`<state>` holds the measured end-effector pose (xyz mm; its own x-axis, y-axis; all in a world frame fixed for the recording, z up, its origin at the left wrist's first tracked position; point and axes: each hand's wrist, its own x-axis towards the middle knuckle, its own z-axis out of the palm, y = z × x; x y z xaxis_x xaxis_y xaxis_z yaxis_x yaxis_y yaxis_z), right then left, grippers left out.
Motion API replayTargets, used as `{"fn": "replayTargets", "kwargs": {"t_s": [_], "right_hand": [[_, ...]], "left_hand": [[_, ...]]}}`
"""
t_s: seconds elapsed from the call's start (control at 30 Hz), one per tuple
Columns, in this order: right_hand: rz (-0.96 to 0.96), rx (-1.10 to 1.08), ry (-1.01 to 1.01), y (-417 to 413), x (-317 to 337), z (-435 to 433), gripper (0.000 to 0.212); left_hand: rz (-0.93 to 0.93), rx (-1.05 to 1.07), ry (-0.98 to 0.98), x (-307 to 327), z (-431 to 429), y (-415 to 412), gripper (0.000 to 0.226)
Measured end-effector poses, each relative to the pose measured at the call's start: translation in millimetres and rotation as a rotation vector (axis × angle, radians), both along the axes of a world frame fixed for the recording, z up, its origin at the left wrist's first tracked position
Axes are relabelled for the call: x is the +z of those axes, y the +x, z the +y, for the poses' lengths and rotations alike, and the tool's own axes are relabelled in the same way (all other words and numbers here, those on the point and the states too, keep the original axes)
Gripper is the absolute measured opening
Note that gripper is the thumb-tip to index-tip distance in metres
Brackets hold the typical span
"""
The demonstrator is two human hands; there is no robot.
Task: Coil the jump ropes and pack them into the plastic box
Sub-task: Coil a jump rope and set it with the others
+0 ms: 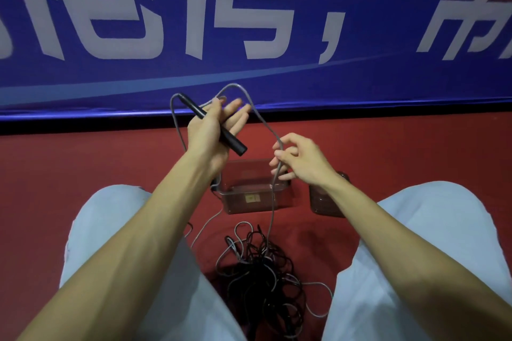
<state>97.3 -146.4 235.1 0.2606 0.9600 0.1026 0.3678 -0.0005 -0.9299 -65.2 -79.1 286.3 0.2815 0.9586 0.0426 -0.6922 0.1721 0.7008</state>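
My left hand (210, 130) holds a black jump-rope handle (235, 144) across its palm, thumb over it and fingers stretched out. A grey rope (249, 97) loops up from the handle's far end and arcs over to my right hand (299, 159), which pinches it between thumb and fingers. From there the rope drops down to a tangled heap of black and grey ropes (263, 271) on the red floor between my knees. A clear plastic box (252, 196) stands on the floor under my hands, beyond the heap.
A second clear container (327, 202) sits to the right of the box, partly behind my right wrist. My legs in pale trousers (415, 230) flank the heap. A blue banner with white characters (249, 36) covers the wall ahead.
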Motion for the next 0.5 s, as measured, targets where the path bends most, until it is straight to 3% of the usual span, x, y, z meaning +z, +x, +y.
{"fn": "replayTargets", "kwargs": {"t_s": [0.17, 0.3, 0.4, 0.5], "right_hand": [[0.027, -0.103, 0.125, 1, 7, -1, 0.012], [0.185, -0.137, 0.254, 2, 18, -2, 0.017], [0.246, -0.142, 0.377, 1, 30, -4, 0.015], [0.309, -0.151, 0.482, -1, 39, -6, 0.012]], "left_hand": [[0.356, 0.008, 0.086, -11, -5, 10, 0.014], [0.664, -0.059, 0.217, -22, -7, 16, 0.015], [0.904, -0.191, 0.375, -30, -13, 20, 0.016], [0.969, -0.358, 0.463, -35, -22, 22, 0.014]]}}
